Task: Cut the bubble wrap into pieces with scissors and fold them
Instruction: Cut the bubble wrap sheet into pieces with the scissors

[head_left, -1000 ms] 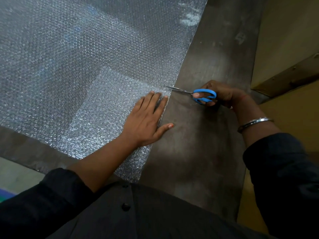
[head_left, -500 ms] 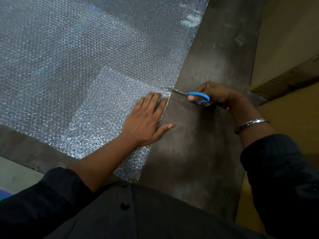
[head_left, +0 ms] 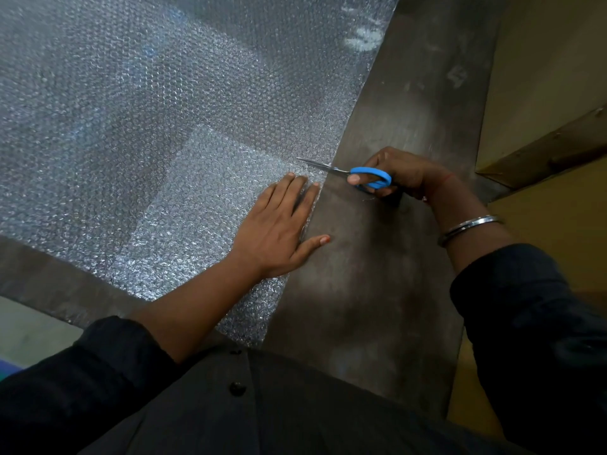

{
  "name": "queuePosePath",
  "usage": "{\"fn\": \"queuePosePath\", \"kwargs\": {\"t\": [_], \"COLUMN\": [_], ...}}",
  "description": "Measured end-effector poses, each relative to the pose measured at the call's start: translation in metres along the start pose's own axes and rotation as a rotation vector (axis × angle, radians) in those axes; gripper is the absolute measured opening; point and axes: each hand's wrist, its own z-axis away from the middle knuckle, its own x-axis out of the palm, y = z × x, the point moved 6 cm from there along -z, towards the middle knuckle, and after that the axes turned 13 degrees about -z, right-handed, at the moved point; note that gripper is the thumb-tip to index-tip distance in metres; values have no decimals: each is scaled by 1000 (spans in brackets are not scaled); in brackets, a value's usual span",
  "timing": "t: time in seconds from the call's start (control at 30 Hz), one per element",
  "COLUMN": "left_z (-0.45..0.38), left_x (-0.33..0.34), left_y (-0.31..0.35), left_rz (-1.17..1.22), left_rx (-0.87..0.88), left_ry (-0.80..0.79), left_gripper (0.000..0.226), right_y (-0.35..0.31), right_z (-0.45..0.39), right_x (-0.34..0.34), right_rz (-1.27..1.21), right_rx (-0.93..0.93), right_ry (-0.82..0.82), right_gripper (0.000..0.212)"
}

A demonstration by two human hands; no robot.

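A large sheet of clear bubble wrap (head_left: 157, 103) covers the left and middle of a dark table (head_left: 354, 290). A doubled, whiter patch of the wrap (head_left: 203, 205) lies near its right edge. My left hand (head_left: 279, 228) presses flat on that patch, fingers straight, thumb out on the bare table. My right hand (head_left: 400, 174) grips blue-handled scissors (head_left: 369, 177). Their blades point left and reach into the wrap's right edge, just beyond my left fingertips.
The table's right edge runs along a tan floor or wall (head_left: 542, 60), with a brown wooden ledge (head_left: 538, 152) past it. White scuff marks (head_left: 363, 37) lie under the wrap at the top. A metal bangle (head_left: 469, 224) circles my right wrist.
My right hand has slid the scissors leftward, so the blades now sit further into the wrap's edge. My left hand has stayed pressed in place.
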Motion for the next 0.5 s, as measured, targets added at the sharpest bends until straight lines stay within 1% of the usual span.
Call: {"fn": "queuePosePath", "kwargs": {"t": [0.07,0.17,0.33,0.43,0.5], "left_z": [1,2,4,4,3], "left_x": [-2,-4,-1,-3,-10], "left_y": [-1,-3,-4,-4,-8], "left_rz": [17,15,8,16,27], "left_rx": [-22,-57,-64,-67,-103], "left_ry": [18,41,10,26,58], "left_gripper": [94,93,92,92,92], "right_y": [3,1,-1,0,-2], "right_z": [0,0,-1,-1,-3], "right_x": [-1,-1,1,1,1], "right_rz": [12,6,17,5,-19], "right_rx": [17,18,18,20,3], "right_ry": [-2,-5,-11,-2,11], "right_gripper": [86,87,86,86,80]}}
